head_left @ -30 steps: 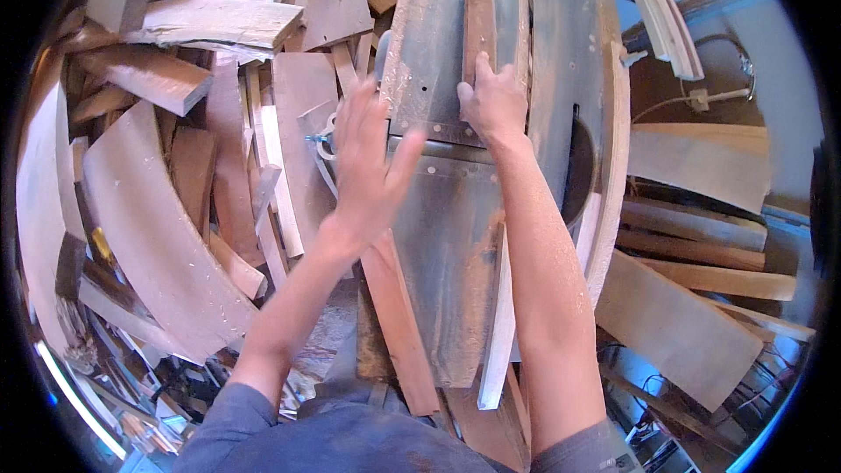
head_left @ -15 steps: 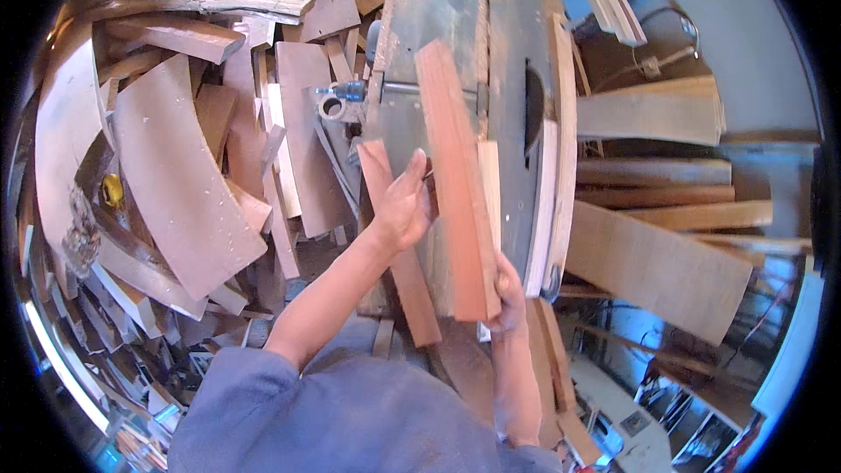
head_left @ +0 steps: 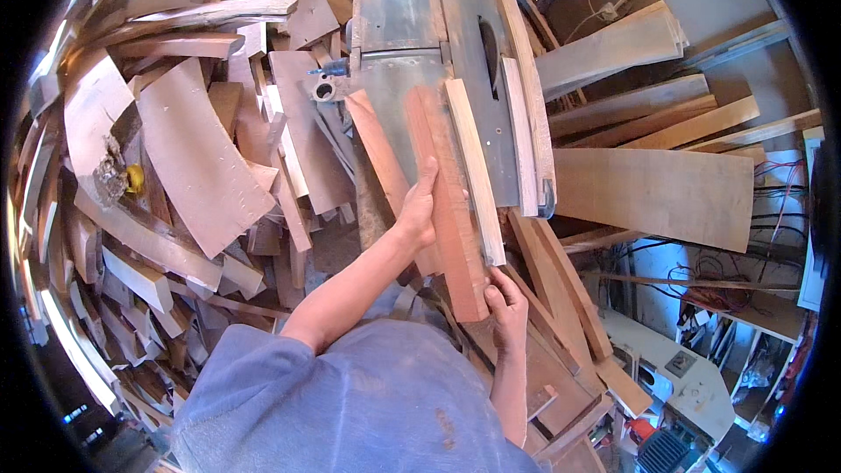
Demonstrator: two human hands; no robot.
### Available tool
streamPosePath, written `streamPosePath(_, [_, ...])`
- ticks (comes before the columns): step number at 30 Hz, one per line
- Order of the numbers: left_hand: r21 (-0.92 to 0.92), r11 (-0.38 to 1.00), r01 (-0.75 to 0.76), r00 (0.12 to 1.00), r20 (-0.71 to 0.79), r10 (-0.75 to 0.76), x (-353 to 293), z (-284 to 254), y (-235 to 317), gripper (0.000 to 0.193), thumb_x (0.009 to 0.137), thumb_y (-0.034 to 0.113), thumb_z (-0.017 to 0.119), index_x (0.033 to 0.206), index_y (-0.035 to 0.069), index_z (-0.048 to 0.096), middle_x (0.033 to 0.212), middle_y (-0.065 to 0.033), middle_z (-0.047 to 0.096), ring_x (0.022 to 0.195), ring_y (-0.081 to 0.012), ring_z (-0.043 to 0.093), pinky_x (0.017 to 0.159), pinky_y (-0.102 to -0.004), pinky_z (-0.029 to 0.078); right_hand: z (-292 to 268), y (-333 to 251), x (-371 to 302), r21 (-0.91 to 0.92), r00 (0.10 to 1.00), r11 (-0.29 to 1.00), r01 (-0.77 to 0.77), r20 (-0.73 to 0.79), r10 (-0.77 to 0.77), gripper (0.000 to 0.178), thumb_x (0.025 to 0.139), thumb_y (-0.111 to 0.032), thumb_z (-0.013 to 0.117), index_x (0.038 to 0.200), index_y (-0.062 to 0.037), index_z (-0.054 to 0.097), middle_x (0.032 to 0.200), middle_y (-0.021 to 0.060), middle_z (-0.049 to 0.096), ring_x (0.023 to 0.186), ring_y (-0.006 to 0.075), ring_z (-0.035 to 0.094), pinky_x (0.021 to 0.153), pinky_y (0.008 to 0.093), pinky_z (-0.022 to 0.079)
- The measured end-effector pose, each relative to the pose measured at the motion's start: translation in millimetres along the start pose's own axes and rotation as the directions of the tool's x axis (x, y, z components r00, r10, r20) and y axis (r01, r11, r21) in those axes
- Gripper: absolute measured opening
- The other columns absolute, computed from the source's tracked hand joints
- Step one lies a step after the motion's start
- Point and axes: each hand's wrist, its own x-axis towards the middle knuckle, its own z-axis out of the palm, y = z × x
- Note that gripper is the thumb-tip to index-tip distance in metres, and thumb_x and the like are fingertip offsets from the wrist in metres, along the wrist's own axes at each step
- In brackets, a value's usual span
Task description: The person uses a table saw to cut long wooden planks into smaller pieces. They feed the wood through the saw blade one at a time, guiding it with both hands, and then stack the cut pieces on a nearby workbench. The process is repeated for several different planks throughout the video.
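Observation:
A reddish wooden board [head_left: 451, 210] slants over the near part of a metal woodworking machine's bed [head_left: 399, 0]. My left hand [head_left: 417, 210] is closed on its left edge, thumb lying along the upper face and the other fingers hidden. At the near right corner, my right hand [head_left: 508, 305] has curled fingers, with the fingertips against the board's edge. A second reddish board [head_left: 378, 144] lies to the left, partly hidden behind my left hand. Just right of the held board is a pale wood strip [head_left: 477, 175].
Piled boards and offcuts, including a wide curved board [head_left: 201, 158], crowd the left side. Long pale strips [head_left: 519, 136] lie along the machine's right edge. Several planks, among them a wide board [head_left: 653, 197], stick out at the right. Loose cables [head_left: 710, 285] hang near a cluttered shelf.
The held board has come lower and nearer the machine bed. My right hand has gone from wrapping its near end to touching the corner with its fingertips. The whole view has shifted.

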Motion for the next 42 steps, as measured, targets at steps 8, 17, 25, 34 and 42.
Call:
streamPosePath(8, [0.189, 0.965, -0.182, 0.974, -0.103, 0.203, 10, -18, -13, 0.041, 0.1, 0.032, 0.071, 0.122, 0.0, 0.059, 0.103, -0.0095, 0.069, 0.094, -0.0224, 0.068, 0.087, -0.0404, 0.058, 7, 6, 9, -0.682, 0.834, 0.565, 0.464, 0.122, -0.538, 0.062, 0.08, -0.012, 0.083, 0.137, -0.0012, 0.061, 0.121, 0.0183, 0.062, 0.107, 0.0309, 0.065, 0.093, 0.0382, 0.053])
streamPosePath(17, [0.355, 0.912, -0.206, 0.956, -0.128, 0.265, 26, -30, -13, 0.034, 0.098, 0.013, 0.068, 0.126, -0.003, 0.059, 0.114, -0.0095, 0.069, 0.101, -0.0208, 0.067, 0.091, -0.037, 0.055, 31, 14, 22, -0.802, 0.853, 0.413, 0.433, 0.216, -0.475, 0.082, 0.076, -0.017, 0.086, 0.147, 0.0007, 0.05, 0.128, 0.0254, 0.058, 0.118, 0.0427, 0.059, 0.099, 0.0473, 0.051])
streamPosePath(25, [0.274, 0.955, -0.115, 0.986, -0.086, 0.143, 12, -31, -6, 0.031, 0.102, 0.02, 0.064, 0.124, -0.002, 0.059, 0.107, -0.0098, 0.069, 0.098, -0.0231, 0.068, 0.089, -0.0424, 0.057, -5, 27, 32, -0.198, 0.978, 0.968, 0.156, -0.106, -0.18, 0.069, 0.089, -0.021, 0.078, 0.147, 0.0047, 0.052, 0.115, 0.0124, 0.068, 0.098, 0.0184, 0.067, 0.085, 0.033, 0.056])
streamPosePath(34, [0.205, 0.973, -0.108, 0.988, -0.09, 0.129, -27, -39, 22, 0.032, 0.102, 0.022, 0.065, 0.121, -0.003, 0.06, 0.107, -0.0118, 0.069, 0.097, -0.0248, 0.069, 0.09, -0.0416, 0.057, -29, 86, 134, -0.899, 0.94, 0.428, 0.087, -0.068, -0.335, 0.071, 0.077, -0.031, 0.082, 0.135, 0.0013, 0.056, 0.119, 0.0248, 0.062, 0.114, 0.043, 0.059, 0.099, 0.0519, 0.049])
streamPosePath(42, [0.225, 0.946, -0.233, 0.96, -0.105, 0.261, -49, -41, 45, 0.035, 0.1, 0.022, 0.069, 0.122, -0.004, 0.058, 0.109, -0.0134, 0.069, 0.099, -0.025, 0.069, 0.093, -0.0421, 0.057, -21, 95, 123, -0.773, 0.864, 0.463, 0.434, 0.212, -0.456, 0.049, 0.077, -0.023, 0.08, 0.116, -0.0009, 0.06, 0.101, 0.0232, 0.064, 0.1, 0.0447, 0.06, 0.088, 0.0536, 0.049])
